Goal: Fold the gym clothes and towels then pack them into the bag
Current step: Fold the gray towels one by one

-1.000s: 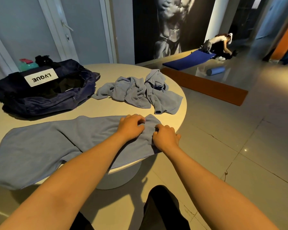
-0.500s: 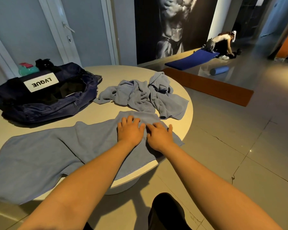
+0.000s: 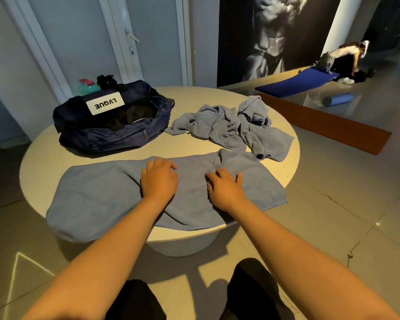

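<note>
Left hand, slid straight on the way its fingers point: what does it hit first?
Past the flat towel under the left hand and a strip of bare table, probably the crumpled towel pile, not the bag. Depth is unclear.

A round pale desk [image 3: 284, 125] stands on a glossy grey tiled floor [image 3: 333, 227] with a few cracks. Behind it are a white door [image 3: 148, 31] and a large black-and-white torso poster [image 3: 270, 35]. 2 mats lie beyond, a blue mat [image 3: 296, 83] and an orange-brown mat [image 3: 333, 125], near what looks like a foam roller [image 3: 337, 99].
</note>
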The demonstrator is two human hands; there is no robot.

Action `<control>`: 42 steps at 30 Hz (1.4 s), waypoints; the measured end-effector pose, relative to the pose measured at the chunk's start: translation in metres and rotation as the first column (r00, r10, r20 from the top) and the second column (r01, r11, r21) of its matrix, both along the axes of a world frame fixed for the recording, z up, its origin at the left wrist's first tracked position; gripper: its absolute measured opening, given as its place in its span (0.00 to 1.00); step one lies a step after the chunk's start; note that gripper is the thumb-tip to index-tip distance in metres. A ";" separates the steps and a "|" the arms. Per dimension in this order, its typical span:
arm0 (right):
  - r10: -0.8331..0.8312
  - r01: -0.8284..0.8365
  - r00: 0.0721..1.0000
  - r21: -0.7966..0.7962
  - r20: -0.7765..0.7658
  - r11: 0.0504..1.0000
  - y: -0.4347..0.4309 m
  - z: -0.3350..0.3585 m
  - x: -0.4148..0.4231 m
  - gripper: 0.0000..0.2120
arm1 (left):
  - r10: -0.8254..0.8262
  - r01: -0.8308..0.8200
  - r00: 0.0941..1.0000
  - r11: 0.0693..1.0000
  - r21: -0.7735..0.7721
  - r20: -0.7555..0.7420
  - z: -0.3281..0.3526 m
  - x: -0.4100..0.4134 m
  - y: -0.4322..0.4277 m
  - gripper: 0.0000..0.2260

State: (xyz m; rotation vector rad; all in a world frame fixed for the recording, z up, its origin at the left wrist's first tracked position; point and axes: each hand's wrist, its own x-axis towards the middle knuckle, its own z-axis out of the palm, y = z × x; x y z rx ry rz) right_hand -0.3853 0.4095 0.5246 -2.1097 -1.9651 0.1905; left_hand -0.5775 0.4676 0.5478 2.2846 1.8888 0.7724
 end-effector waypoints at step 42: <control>-0.313 0.313 0.948 -0.009 -0.064 0.950 -0.024 0.007 -0.047 0.18 | -0.160 -0.015 0.925 0.892 -0.452 -0.346 0.001 -0.043 -0.043 0.33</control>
